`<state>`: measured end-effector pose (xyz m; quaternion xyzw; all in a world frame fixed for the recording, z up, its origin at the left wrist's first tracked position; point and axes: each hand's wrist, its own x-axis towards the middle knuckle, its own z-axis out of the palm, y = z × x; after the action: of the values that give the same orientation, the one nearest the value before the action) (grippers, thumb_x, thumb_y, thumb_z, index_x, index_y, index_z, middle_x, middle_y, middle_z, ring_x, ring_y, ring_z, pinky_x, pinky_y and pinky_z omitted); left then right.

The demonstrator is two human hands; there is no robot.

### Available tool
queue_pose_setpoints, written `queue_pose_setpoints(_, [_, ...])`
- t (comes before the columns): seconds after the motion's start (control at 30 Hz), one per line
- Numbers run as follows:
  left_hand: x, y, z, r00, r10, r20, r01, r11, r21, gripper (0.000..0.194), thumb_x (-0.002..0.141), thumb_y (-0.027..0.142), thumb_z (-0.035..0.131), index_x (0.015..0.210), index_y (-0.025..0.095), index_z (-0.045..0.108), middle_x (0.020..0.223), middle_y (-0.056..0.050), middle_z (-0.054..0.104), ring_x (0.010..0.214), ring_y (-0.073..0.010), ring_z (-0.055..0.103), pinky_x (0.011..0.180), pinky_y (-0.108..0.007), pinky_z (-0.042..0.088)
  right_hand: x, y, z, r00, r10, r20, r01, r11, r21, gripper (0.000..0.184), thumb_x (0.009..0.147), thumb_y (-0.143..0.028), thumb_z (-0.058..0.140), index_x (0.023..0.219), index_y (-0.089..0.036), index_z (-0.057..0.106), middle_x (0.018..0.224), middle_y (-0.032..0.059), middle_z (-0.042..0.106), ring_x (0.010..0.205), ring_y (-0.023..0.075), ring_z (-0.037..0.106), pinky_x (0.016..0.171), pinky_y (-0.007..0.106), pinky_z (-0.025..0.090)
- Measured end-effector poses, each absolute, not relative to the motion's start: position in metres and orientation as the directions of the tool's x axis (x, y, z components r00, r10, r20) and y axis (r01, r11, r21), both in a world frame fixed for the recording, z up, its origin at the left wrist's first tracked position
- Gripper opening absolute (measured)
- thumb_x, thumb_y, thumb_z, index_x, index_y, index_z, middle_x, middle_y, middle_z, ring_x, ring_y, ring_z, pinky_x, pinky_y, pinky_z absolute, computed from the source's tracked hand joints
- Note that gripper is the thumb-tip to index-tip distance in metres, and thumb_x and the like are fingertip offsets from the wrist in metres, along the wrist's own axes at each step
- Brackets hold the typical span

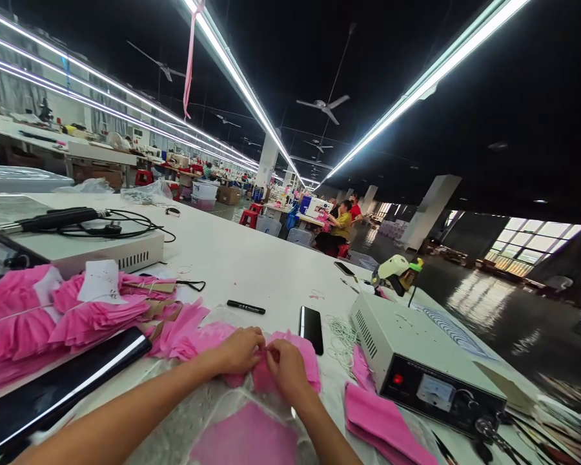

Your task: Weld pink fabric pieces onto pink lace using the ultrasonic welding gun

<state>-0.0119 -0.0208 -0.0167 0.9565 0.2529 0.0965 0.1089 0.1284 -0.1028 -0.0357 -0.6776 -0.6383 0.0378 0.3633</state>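
My left hand (239, 351) and my right hand (286, 369) meet over a piece of pink fabric (304, 356) lying on clear plastic bags (223, 413) at the near edge of the white table (242, 258). Both hands are closed, pinching the fabric between fingertips that nearly touch. More pink fabric shows inside the bag under my forearms. A black phone (312, 328) lies just beyond my right hand, and a black marker pen (246, 307) lies beyond my left.
A heap of pink pleated pieces (72, 310) with paper tags lies left, beside a dark tablet (58, 387). Grey electrical boxes stand right (423, 361) and left (101, 248). A folded pink piece (382, 423) lies at my right. Seated workers (341, 226) are far back.
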Motion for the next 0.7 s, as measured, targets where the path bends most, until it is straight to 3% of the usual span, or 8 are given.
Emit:
queue_pose_setpoints(0.17, [-0.006,-0.024,-0.019,0.829,0.543,0.135,0.495,-0.824,0.275,0.019,0.095,0.031,0.057,0.097,0.012,0.063,0.101,-0.006,0.064,0.094,-0.018,0.062,0.085,-0.039,0.052,0.136,-0.108,-0.025,0.219,0.853,0.474,0.783,0.136,-0.606,0.018,0.076,-0.018,0.049,0.064,-0.021,0.063,0.064,0.0016,0.067,0.059,0.0156,0.06,0.056,0.025,0.043])
queue_pose_setpoints(0.33, [-0.006,-0.026,-0.013,0.808,0.574,0.132,0.522,-0.802,0.289,0.021,0.095,0.033,0.058,0.1,0.013,0.062,0.1,-0.005,0.064,0.089,-0.0171,0.063,0.082,-0.037,0.053,0.158,-0.118,0.002,0.342,0.785,0.516,0.696,0.157,-0.701,0.024,0.081,-0.036,0.048,0.066,-0.021,0.06,0.059,0.001,0.063,0.054,0.0155,0.058,0.052,0.025,0.043])
queue_pose_setpoints(0.5, [0.0,-0.046,0.0,0.77,0.605,0.201,0.527,-0.782,0.334,0.023,0.091,0.033,0.061,0.105,0.014,0.063,0.111,-0.008,0.062,0.106,-0.0219,0.058,0.094,-0.041,0.046,0.188,-0.131,0.023,0.531,0.686,0.498,0.593,0.119,-0.796,0.028,0.076,-0.045,0.05,0.074,-0.019,0.061,0.065,0.0041,0.067,0.06,0.0173,0.061,0.058,0.028,0.046])
queue_pose_setpoints(0.7, [0.041,-0.1,0.014,0.702,0.662,0.262,0.56,-0.741,0.371,0.051,0.079,0.063,0.062,0.102,0.017,0.061,0.111,-0.012,0.062,0.106,-0.03,0.056,0.089,-0.042,0.046,0.191,-0.144,0.032,0.637,0.616,0.464,0.523,0.097,-0.847,0.029,0.073,-0.047,0.055,0.073,-0.019,0.06,0.061,0.0042,0.065,0.054,0.0168,0.06,0.056,0.029,0.047])
